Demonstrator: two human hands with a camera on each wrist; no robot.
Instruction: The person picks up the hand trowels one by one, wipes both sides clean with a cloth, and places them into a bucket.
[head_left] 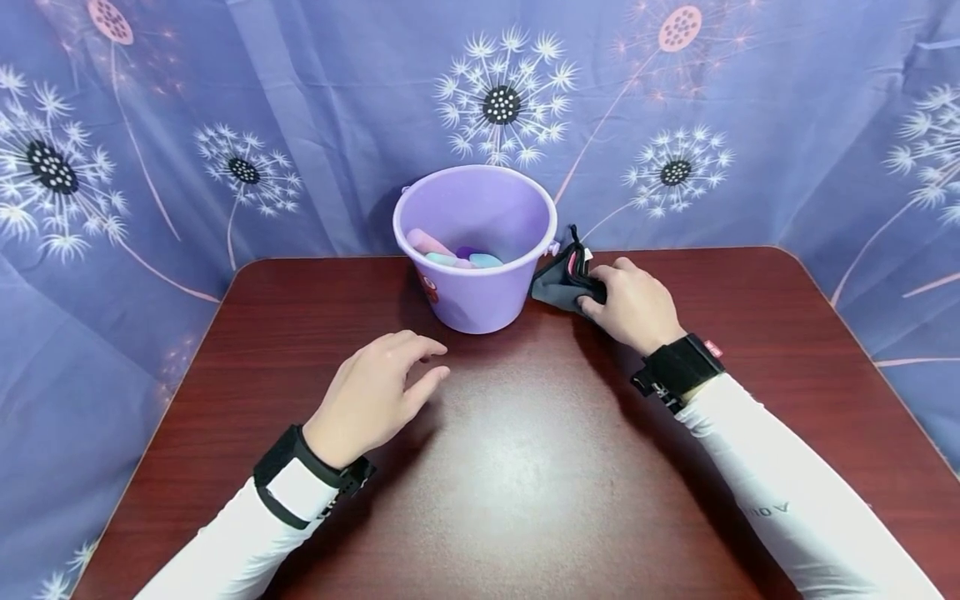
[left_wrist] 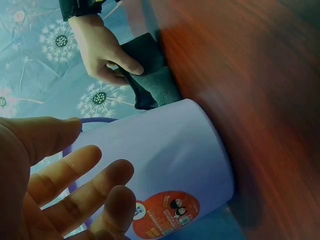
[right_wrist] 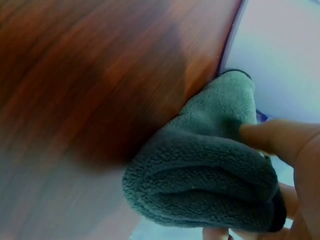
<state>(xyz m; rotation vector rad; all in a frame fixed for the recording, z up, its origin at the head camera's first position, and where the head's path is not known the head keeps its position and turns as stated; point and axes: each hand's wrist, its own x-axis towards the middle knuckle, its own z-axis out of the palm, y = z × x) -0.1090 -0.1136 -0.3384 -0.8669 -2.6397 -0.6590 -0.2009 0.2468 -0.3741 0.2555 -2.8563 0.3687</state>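
Observation:
My right hand [head_left: 633, 304] grips a folded dark grey cloth [head_left: 558, 283] on the table, just right of the purple bucket [head_left: 480, 304]. In the right wrist view the cloth [right_wrist: 200, 185] shows a fluffy pile, rolled layers and a dark edging, with the thumb across its top. My left hand [head_left: 378, 392] is held in front of the bucket to the left, its fingers loosely bent and nothing between them. Through the left wrist view, the bucket's side [left_wrist: 170, 145] with an orange-red sticker [left_wrist: 167, 215] lies just beyond the left fingers.
Inside the bucket lie several pastel items, among them a pink one [head_left: 427, 242] and a light blue one [head_left: 486, 261]. The dark red wooden table [head_left: 510, 467] runs back to a blue curtain [head_left: 337, 108] with dandelion prints, close behind the bucket.

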